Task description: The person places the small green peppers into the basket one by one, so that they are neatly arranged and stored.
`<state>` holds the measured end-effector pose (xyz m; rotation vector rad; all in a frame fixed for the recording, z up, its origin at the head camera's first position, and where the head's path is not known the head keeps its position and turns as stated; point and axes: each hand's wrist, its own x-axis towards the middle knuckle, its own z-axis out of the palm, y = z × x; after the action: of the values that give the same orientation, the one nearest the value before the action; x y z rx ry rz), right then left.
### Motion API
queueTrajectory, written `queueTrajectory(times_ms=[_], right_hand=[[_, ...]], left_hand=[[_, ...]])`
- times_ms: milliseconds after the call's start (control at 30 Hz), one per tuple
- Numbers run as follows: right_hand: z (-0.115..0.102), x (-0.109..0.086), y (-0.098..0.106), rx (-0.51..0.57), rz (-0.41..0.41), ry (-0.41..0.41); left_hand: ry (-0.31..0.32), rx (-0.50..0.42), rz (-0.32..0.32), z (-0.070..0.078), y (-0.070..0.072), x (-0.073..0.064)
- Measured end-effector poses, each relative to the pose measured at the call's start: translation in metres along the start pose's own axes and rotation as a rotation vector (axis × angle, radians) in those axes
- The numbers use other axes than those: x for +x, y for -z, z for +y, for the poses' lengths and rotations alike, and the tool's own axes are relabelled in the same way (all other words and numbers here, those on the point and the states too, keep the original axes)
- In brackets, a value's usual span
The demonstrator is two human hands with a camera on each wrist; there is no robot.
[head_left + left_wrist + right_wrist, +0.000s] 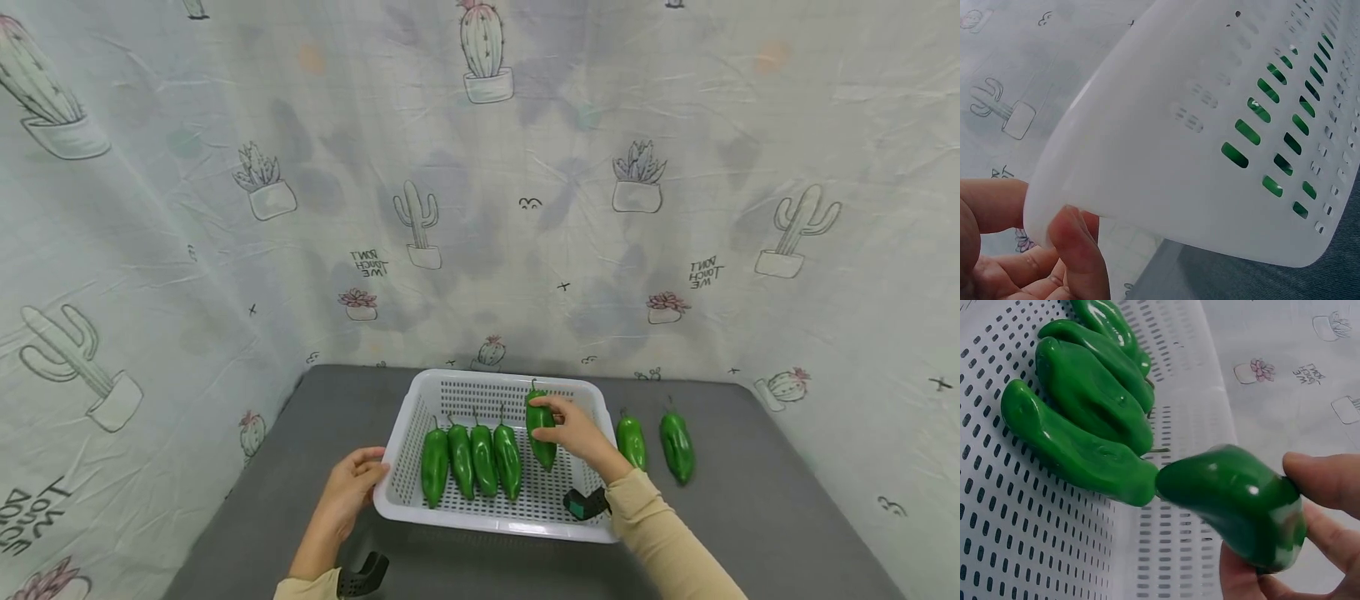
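A white perforated plastic basket (495,527) stands on the grey table, with several green peppers (483,460) lying side by side in its left half. My left hand (351,486) pinches the basket's left rim between thumb and fingers; the left wrist view shows the basket wall (1141,169) close up. Over the basket's right half, my right hand (573,427) holds another green pepper (538,429). In the right wrist view, thumb and fingers grip this pepper (1241,506), beside the row of peppers (1079,450).
Two more green peppers, one nearer (631,442) and one farther right (677,446), lie on the grey table (757,508) right of the basket. A cactus-print cloth (525,250) hangs behind and at both sides. Each wrist wears a black band (363,575).
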<state>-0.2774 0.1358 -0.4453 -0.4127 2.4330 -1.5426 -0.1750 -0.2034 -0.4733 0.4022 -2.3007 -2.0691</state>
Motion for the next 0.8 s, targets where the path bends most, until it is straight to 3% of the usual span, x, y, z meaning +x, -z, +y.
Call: queueTrajectory(times_ms=[800], right_hand=[[0.009,0.007,-0.023,-0.319,-0.067,-0.048]], left_hand=[[0.039,0.018,-0.018,0.003,0.000,0.001]])
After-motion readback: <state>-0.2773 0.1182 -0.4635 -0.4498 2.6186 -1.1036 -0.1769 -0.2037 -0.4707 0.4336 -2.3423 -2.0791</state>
